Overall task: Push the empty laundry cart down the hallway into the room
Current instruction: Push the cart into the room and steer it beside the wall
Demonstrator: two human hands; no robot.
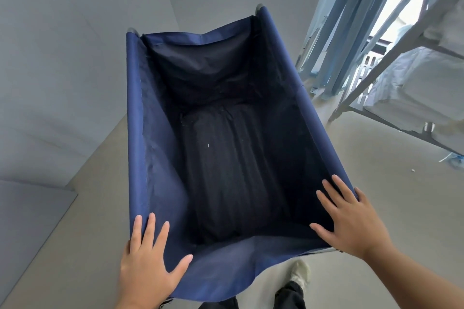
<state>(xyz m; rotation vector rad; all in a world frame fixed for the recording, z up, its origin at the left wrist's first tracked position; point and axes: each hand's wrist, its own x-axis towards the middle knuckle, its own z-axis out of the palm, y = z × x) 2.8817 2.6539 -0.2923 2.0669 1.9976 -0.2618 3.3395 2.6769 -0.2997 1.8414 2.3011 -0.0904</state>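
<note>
navy fabric cart [150, 113] sits dead ahead, empty. your left hand [148, 256] at 7 and right hand [351, 223] at 4 lie spread flat on its near corners. push evenly, clearing the rack [391, 68] at 2.

You have one laundry cart [140, 113] in front of you, filling the centre of the frame, with nothing countable inside its dark blue bag. Two hands rest on its near rim: your left hand [148, 261] at the lower left, your right hand [351, 221] at the lower right. One shoe [300, 275] shows at the bottom edge. One metal rack [401, 40] stands at the upper right, holding at least two white bundles [421, 88].
</note>
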